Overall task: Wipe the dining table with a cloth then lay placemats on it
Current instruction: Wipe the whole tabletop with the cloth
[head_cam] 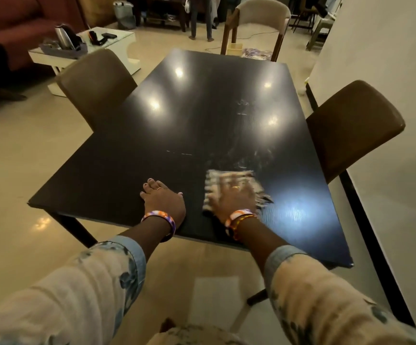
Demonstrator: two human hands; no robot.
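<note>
A dark glossy dining table [177,135] fills the middle of the view. My right hand [234,195] lies flat on a pale checked cloth [214,181] near the table's front edge, fingers spread and blurred. Smeared streaks [249,155] show on the tabletop just beyond the cloth. My left hand [162,197] rests flat on the bare tabletop to the left of the cloth, fingers straight. A folded patterned fabric [255,53], possibly placemats, lies on the far chair's seat.
A tan chair [94,83] stands at the table's left side, a brown chair [356,125] at its right, and a beige armchair [264,13] at the far end. A white side table with a kettle [63,37] is at back left. A wall [388,95] runs along the right.
</note>
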